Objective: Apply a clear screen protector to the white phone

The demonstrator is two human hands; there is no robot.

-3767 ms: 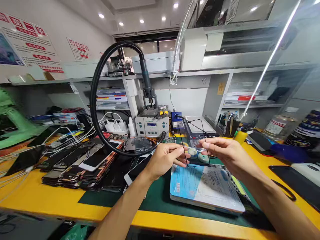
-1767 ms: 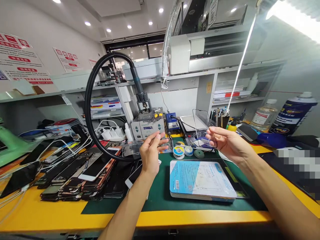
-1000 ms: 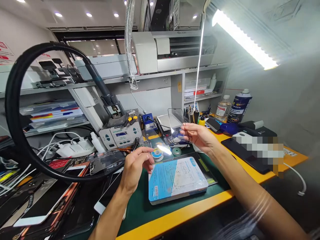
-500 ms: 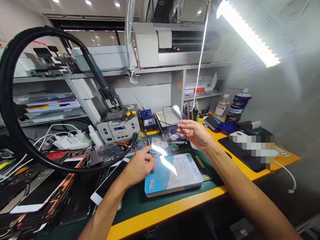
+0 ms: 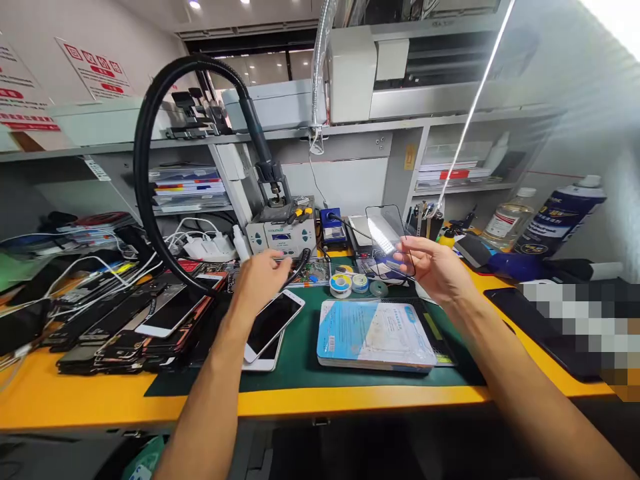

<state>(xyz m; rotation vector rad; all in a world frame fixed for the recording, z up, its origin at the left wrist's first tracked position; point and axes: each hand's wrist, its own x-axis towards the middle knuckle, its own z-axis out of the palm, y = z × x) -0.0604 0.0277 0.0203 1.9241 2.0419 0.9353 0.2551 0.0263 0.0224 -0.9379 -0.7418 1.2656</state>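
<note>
Right hand [image 5: 433,267]: fingers and thumb closed on the edge of a clear black-rimmed panel [image 5: 384,233], held tilted up, in the air above the rear of the green mat [image 5: 305,370]. Left hand [image 5: 263,280]: fingers curled, thumb near fingertips, above the rear of two white phones [image 5: 274,321]; cannot tell whether it grips anything. Blue-and-white pack [image 5: 375,333] flat on mat, between the forearms. Solder spool [image 5: 341,283] behind pack. Station [image 5: 283,235] behind left hand.
</note>
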